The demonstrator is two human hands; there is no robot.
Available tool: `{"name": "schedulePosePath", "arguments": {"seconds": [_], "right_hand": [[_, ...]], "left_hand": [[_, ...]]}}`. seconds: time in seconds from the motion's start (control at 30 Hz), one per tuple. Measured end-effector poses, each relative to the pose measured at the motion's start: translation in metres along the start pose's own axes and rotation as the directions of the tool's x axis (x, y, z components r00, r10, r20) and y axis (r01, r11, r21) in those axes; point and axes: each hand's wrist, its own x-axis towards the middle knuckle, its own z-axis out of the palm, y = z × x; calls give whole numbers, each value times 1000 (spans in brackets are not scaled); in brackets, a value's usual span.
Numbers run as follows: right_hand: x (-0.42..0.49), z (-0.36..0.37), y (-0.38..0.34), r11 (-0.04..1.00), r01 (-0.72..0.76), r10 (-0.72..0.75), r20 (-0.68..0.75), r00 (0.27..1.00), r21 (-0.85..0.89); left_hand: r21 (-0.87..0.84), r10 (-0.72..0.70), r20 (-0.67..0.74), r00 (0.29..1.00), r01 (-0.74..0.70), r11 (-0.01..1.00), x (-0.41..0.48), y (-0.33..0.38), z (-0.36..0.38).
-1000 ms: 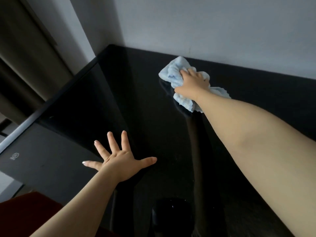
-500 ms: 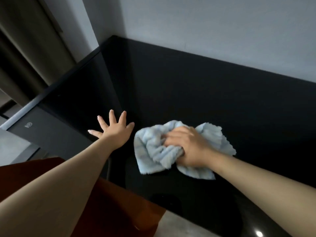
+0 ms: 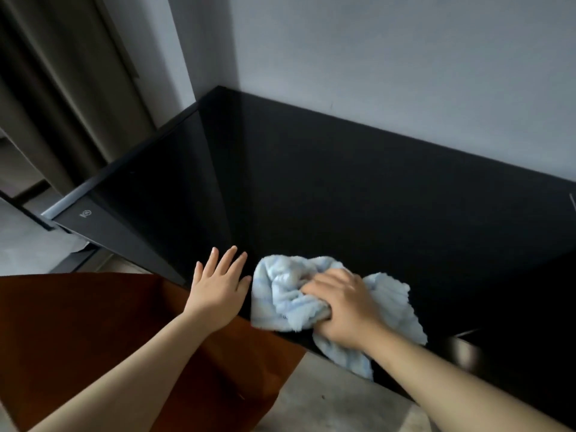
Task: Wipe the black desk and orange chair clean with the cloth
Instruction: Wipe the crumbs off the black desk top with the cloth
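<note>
The glossy black desk [image 3: 358, 188] fills the middle of the head view, set against a grey wall. A crumpled light blue cloth [image 3: 280, 294] lies at the desk's near edge, partly hanging over it. My right hand [image 3: 343, 310] grips the bunched cloth and presses it onto the desk. My left hand [image 3: 219, 285] rests flat on the desk edge just left of the cloth, fingers straight and close together. The orange chair [image 3: 93, 338] sits below the desk edge at the lower left, partly hidden under my left forearm.
A grey wall [image 3: 389, 57] runs along the desk's far side. A dark panel with a small logo [image 3: 103, 226] slopes down at the desk's left end. Curtains [image 3: 56, 88] hang at the far left. Pale floor [image 3: 330, 400] shows below the desk edge.
My right hand has dragged the cloth from the far side of the desk back to the near edge. My left hand's fingers have drawn together, staying flat on the desk.
</note>
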Motion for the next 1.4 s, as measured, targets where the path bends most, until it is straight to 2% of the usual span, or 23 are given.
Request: {"name": "schedulePosePath", "arguments": {"seconds": [0.17, 0.27, 0.3, 0.37, 0.4, 0.43, 0.47, 0.5, 0.53, 0.57, 0.63, 0.67, 0.7, 0.73, 0.77, 0.83, 0.87, 0.93, 1.0, 1.03, 1.07, 1.27, 1.4], "right_hand": [[-48, 1, -25, 982, 103, -117, 78, 990, 161], [-56, -18, -25, 961, 31, -118, 306, 945, 275], [-54, -28, -22, 958, -2, -89, 301, 950, 288], [-41, -43, -12, 935, -105, 98, 36, 994, 339], [-33, -48, -7, 921, -202, 252, -114, 961, 332], [-24, -49, -5, 901, -326, 388, -194, 901, 285], [-19, -47, -8, 876, -456, 481, -208, 852, 159], [-17, -37, -13, 849, -528, 518, -161, 840, -21], [-19, -23, -18, 846, -511, 505, -75, 860, -152], [-24, -10, -26, 889, -424, 431, 4, 902, -173], [-27, 2, -45, 955, -279, 265, 136, 955, 101], [-22, 1, -51, 927, -272, 235, 168, 957, 258], [-11, -2, -54, 890, -300, 269, 136, 953, 342], [5, -7, -52, 849, -357, 372, 40, 927, 389], [22, -13, -46, 797, -434, 508, -77, 858, 419], [53, -25, -25, 702, -609, 710, -290, 642, 369], [65, -28, -14, 629, -714, 775, -327, 541, 307], [87, -26, 4, 440, -875, 878, -303, 372, 201], [113, -19, 12, 337, -927, 915, -290, 280, 166], [130, -15, 12, 325, -933, 917, -291, 272, 153], [148, -12, 10, 341, -931, 910, -296, 291, 133], [243, 19, -18, 556, -831, 796, -287, 533, -2], [278, 36, -33, 696, -711, 676, -237, 697, -106]], "left_hand": [[-98, -9, 41, 999, 13, 995, -19, 4, -1], [-172, -17, 86, 996, 31, 985, -24, 8, -6], [-197, -17, 96, 995, 36, 980, -26, 8, -8], [-230, -13, 112, 994, 38, 972, -30, 7, -11], [-239, -6, 123, 992, 36, 970, -33, 7, -12], [-246, 0, 132, 991, 33, 969, -35, 6, -13], [-252, 5, 134, 991, 29, 967, -37, 6, -13], [-258, 8, 126, 992, 25, 966, -39, 5, -13], [-265, 12, 105, 994, 17, 964, -39, 5, -14], [-273, 17, 72, 997, 3, 962, -39, 4, -14], [-295, 31, -8, 999, -32, 955, -35, -2, -17], [-294, 38, -38, 999, -48, 954, -32, -8, -19], [-281, 47, -64, 997, -63, 958, -27, -14, -23], [-263, 53, -85, 995, -73, 962, -20, -23, -27], [-247, 54, -104, 993, -78, 966, -13, -32, -33], [-213, 52, -144, 988, -82, 974, 4, -53, -44], [-189, 50, -160, 986, -80, 979, 14, -64, -50], [-156, 15, -179, 984, -43, 987, 34, -86, -60], [-134, -52, -186, 981, 27, 991, 56, -108, -70], [-111, -76, -176, 982, 57, 992, 66, -118, -74], [-84, -93, -158, 983, 81, 993, 75, -127, -76], [-35, -200, -118, 973, 198, 980, 110, -169, -83], [-42, -168, -150, 974, 163, 986, 112, -188, -85]]}}
